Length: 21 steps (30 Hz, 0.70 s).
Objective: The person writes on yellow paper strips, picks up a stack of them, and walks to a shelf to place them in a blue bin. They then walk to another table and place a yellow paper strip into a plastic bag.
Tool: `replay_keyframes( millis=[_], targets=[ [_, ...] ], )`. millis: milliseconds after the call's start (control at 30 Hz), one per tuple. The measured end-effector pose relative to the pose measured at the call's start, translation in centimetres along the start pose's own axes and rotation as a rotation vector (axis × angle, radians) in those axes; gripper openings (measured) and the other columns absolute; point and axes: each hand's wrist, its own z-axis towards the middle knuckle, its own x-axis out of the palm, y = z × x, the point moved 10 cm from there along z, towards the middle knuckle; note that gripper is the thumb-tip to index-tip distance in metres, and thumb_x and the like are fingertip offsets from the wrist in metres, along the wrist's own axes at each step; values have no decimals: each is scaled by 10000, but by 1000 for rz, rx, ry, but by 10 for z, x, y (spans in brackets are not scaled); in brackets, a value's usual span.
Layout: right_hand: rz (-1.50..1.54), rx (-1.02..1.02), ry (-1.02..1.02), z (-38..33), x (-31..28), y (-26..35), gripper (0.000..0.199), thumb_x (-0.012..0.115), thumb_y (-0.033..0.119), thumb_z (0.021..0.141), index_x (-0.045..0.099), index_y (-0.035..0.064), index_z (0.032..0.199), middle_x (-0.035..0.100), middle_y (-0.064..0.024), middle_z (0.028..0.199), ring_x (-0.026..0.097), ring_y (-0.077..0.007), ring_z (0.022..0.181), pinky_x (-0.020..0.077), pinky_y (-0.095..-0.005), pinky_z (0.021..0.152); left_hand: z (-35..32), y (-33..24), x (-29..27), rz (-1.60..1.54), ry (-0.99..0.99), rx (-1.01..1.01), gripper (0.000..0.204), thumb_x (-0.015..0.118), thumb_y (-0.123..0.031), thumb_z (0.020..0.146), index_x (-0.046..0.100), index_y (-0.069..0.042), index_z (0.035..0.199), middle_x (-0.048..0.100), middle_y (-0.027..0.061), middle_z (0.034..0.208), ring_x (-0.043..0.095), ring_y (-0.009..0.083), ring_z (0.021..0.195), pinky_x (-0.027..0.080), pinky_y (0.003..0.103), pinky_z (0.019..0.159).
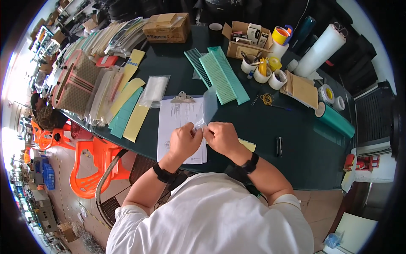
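Observation:
My left hand [185, 140] and my right hand [223, 137] meet over the papers, both closed in a pinch. Between their fingertips is a piece of transparent plastic film [209, 108], which rises away from me past the clipboard's right side. Whether it is a bag or a single sheet I cannot tell. Beneath my hands lies a clipboard with white printed papers [171, 118], held at the far end by a metal clip [183, 97]. A yellow notepad [247, 144] shows partly from behind my right forearm.
A stapler [278, 147] lies to the right. Beyond are green ruled strips [224, 76], pen cups [262, 75], a cardboard box [247, 40] and a green film roll [335, 120]. Leftward sit a packet of plastic bags [154, 91], yellow card strips [136, 122] and a handbag [78, 82].

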Motion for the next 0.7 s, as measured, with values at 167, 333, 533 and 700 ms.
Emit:
replay_keyframes(
  millis=[167, 333, 533, 700],
  targets=[
    [-54, -19, -80, -1, -9, -4, 287, 690, 126, 826, 518, 14, 625, 552, -159, 596, 582, -365, 556, 443, -434, 485, 1, 16, 4, 47, 25, -74, 271, 680, -200, 805, 591, 12, 661, 574, 202, 565, 611, 376, 530, 478, 412, 513],
    [-145, 33, -87, -6, -14, -23, 271, 685, 127, 815, 540, 21, 612, 579, -146, 594, 607, -343, 559, 479, -429, 504, 8, 36, -19, 101, -80, -143, 224, 661, -192, 804, 613, 7, 715, 607, 197, 606, 635, 375, 587, 493, 424, 552],
    [-107, 24, -110, -7, -8, -24, 298, 697, 127, 815, 519, 14, 603, 549, -153, 579, 585, -356, 539, 456, -434, 488, 10, 12, -14, 186, -150, 8, 136, 664, -144, 793, 617, -17, 806, 635, 172, 664, 644, 369, 628, 507, 429, 582],
    [-85, -11, 9, -8, 8, -20, 263, 713, 159, 811, 577, 12, 641, 577, -153, 604, 601, -358, 563, 471, -431, 508, 10, -7, -7, 227, -167, 138, 142, 675, -123, 810, 590, -35, 882, 628, 160, 698, 644, 376, 650, 512, 423, 587]
  ],
)
